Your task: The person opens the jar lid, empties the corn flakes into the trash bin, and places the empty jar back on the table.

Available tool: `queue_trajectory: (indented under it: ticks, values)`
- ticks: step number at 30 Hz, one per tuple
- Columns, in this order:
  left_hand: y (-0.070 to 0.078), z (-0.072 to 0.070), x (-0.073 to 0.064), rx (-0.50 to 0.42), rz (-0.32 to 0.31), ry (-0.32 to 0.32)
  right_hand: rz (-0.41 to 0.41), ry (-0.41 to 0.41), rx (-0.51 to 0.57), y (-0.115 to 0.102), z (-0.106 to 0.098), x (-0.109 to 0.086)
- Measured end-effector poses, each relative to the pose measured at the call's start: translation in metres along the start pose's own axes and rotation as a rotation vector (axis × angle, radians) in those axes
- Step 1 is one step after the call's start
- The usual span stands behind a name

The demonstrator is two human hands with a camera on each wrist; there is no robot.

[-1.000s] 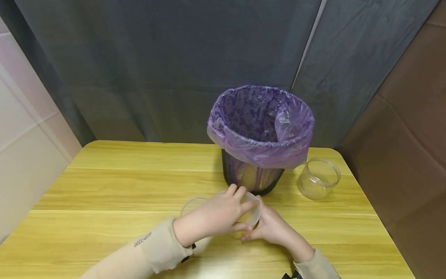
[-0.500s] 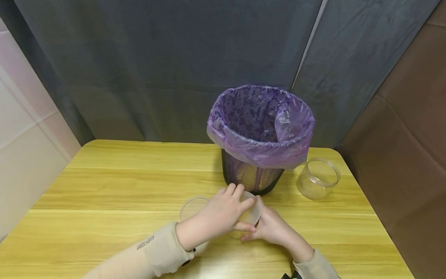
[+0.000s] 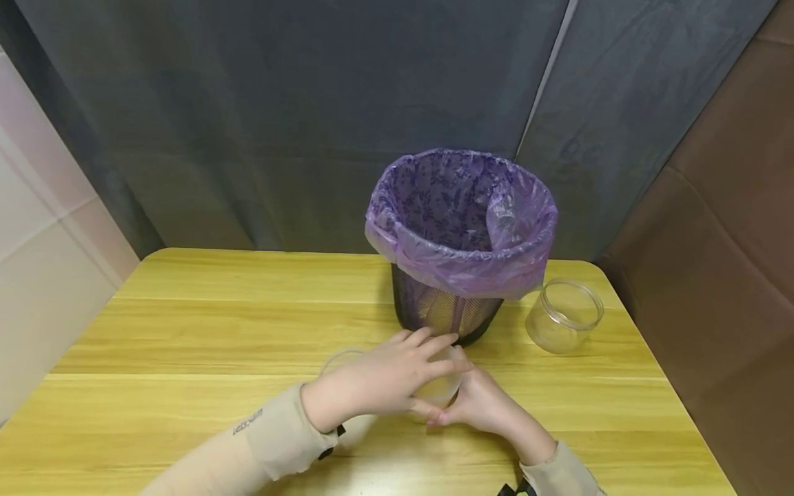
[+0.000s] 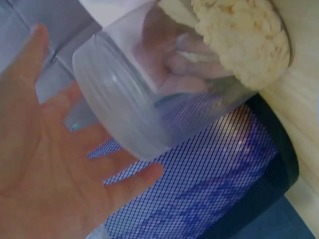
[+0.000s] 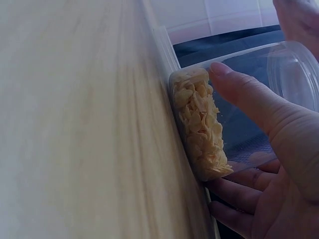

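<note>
A clear plastic jar (image 5: 244, 107) stands on the table, part filled with pale, cream-coloured flakes (image 5: 199, 134). A frosted lid (image 4: 112, 94) is on its top. My right hand (image 3: 486, 406) holds the jar's side, thumb on one side and fingers round the other, as the right wrist view shows. Over the lid is my left hand (image 3: 391, 375), its fingers spread and fairly straight. The left wrist view has that palm (image 4: 55, 159) facing the lid, with fingertips close to the lid's edge; whether they touch it is hard to tell.
Behind the hands stands a black mesh bin (image 3: 434, 306) with a purple bag liner (image 3: 465, 272). An uncovered clear jar (image 3: 561, 327) is right of it. A thin clear round rim (image 3: 338, 358) shows partly behind my left wrist. A grey curtain (image 3: 279, 124) backs the table.
My left hand's fingers were bent round the lid's edge; now they are loosened and spread over it. My right hand keeps its hold on the jar.
</note>
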State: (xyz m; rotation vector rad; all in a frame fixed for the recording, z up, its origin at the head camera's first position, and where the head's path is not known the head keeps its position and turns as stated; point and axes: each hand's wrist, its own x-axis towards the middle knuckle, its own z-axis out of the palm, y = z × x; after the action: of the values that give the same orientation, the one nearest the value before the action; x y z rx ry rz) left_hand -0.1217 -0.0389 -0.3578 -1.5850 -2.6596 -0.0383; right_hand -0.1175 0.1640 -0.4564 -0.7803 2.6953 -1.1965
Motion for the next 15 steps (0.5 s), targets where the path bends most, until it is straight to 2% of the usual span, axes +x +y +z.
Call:
queue_trajectory:
  ticks: [3, 9, 15]
  values:
    - [-0.001, -0.005, 0.000, -0.020, 0.017, -0.025, 0.004, 0.003, 0.004, -0.001, 0.000, 0.000]
    - [-0.003, -0.010, -0.001, -0.078, 0.046, -0.033, 0.002, -0.011, -0.016, -0.001, 0.000, 0.000]
    - [-0.003, -0.013, 0.000, -0.094, 0.056, -0.041, 0.012, -0.019, -0.006, -0.001, 0.000, 0.001]
